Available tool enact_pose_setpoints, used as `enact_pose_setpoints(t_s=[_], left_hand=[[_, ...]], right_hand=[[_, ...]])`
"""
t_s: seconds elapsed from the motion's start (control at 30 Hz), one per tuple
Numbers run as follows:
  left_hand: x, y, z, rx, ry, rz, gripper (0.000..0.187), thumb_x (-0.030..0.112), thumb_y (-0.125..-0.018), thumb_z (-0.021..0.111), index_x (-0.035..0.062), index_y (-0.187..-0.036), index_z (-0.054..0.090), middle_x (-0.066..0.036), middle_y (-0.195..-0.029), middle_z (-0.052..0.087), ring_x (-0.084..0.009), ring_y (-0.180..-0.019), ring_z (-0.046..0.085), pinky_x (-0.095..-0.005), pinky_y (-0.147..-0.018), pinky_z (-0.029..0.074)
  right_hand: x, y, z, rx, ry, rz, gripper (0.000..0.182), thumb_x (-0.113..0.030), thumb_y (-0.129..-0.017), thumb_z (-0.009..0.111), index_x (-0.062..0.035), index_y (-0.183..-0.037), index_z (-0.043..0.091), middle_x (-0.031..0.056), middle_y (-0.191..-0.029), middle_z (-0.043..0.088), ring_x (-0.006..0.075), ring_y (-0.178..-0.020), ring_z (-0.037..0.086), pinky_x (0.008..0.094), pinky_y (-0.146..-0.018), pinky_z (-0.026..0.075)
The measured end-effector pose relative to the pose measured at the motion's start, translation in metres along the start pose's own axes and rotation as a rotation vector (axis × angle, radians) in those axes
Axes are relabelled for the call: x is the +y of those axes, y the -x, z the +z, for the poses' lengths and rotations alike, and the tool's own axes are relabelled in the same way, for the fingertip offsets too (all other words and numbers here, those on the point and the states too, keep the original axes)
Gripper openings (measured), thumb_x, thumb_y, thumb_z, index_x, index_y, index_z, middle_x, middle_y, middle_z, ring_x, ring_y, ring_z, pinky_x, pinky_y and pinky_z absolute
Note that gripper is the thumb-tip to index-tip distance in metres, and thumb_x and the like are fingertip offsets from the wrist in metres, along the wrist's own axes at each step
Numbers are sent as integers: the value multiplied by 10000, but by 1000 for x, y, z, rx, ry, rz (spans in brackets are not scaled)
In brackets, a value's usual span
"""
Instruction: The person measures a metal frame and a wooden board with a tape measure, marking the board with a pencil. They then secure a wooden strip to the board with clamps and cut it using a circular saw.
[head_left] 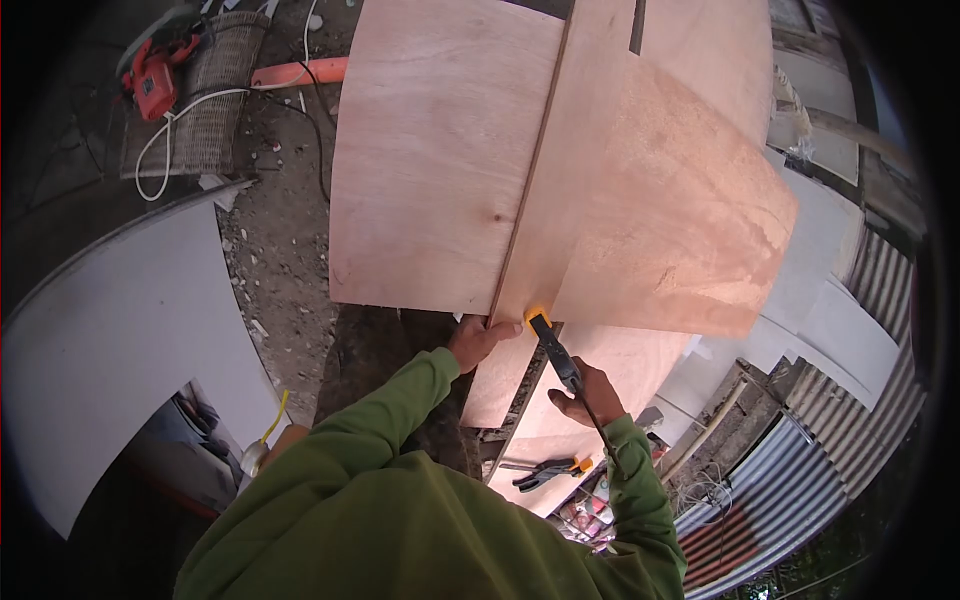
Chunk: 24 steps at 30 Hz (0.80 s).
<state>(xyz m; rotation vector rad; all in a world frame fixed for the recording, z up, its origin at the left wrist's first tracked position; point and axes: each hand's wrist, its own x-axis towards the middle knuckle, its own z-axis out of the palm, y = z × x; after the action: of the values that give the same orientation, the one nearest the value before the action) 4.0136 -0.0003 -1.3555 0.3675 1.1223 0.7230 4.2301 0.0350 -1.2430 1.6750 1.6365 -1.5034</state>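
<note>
A large plywood sheet point(440, 160) lies across the work area, with a long wooden strip point(560, 180) over it. At the strip's near end, my left hand point(482, 342) is closed on the edge, thumb on top. My right hand point(592, 392) is wrapped round a black clamp point(556, 352), whose orange pad point(537, 314) is at the strip's near end beside my left thumb. A second black and orange clamp point(545, 474) lies on a lower board point(560, 430) below my hands.
A red power tool point(155, 85) with a white cable is at the upper left, near an orange pipe point(300, 72). Corrugated metal sheets point(770, 500) are at the lower right. A white panel point(130, 330) stands at the left.
</note>
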Motion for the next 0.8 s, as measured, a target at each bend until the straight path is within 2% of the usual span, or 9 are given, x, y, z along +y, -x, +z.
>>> enact_pose_setpoints(t_s=[0.2,0.23,0.37,0.47,0.53,0.63,0.67,0.73,0.8], left_hand=[[-17,-5,-2,-9,11,-38,373,225,-774,686,12,-1067,597,-40,-973,599,-135,-920,530,-299,-851,419],[-16,-5,-3,-2,5,-24,360,220,-777,682,13,-1059,600,-36,-968,597,-131,-917,528,-295,-849,418],[-16,-5,-1,-17,51,-38,336,212,-783,678,17,-1046,606,-29,-961,596,-126,-908,526,-292,-848,417],[-9,-4,-2,-11,47,-86,327,204,-782,678,19,-1042,606,-23,-957,593,-122,-906,525,-291,-845,417],[-8,-3,-1,7,5,-53,317,197,-781,679,20,-1035,608,-19,-957,593,-118,-907,524,-292,-844,417],[-17,-6,0,-9,103,-48,318,193,-774,685,20,-1030,608,-21,-957,595,-119,-903,526,-292,-837,418],[-17,-7,0,-12,105,-48,318,193,-774,685,20,-1030,608,-21,-957,595,-119,-903,526,-292,-837,418],[-16,-7,-1,-18,94,-53,317,191,-772,686,20,-1028,609,-22,-955,598,-121,-904,527,-292,-834,418],[-15,-7,-2,-20,77,-66,321,190,-771,687,20,-1031,608,-22,-958,597,-121,-906,526,-292,-834,418]], right_hand=[[14,-6,0,-11,-31,102,276,-210,-698,675,3,-830,560,214,-717,622,415,-720,613,441,-671,491],[17,-7,6,49,-27,58,195,-163,-717,648,-9,-804,567,175,-647,597,341,-610,597,393,-603,479],[24,-9,8,72,-12,-24,203,-173,-719,647,-8,-803,563,178,-645,595,352,-614,600,395,-604,480],[4,-8,-5,-26,32,110,304,-237,-689,676,11,-835,577,227,-735,628,413,-741,620,439,-688,492],[5,-5,-7,29,-49,-65,328,-249,-685,681,12,-857,581,229,-741,631,410,-748,625,436,-694,493],[13,-7,-2,-18,-22,67,342,-255,-679,686,9,-868,579,223,-748,633,405,-754,626,433,-691,494],[19,-9,3,-16,-20,70,342,-255,-679,686,9,-868,579,223,-748,633,405,-754,626,433,-691,494],[30,-14,13,69,31,-14,225,-176,-697,675,-4,-779,555,179,-638,594,369,-615,598,396,-617,487],[30,-14,11,62,16,-19,225,-176,-698,673,-5,-785,556,182,-643,597,373,-624,603,399,-616,487]])
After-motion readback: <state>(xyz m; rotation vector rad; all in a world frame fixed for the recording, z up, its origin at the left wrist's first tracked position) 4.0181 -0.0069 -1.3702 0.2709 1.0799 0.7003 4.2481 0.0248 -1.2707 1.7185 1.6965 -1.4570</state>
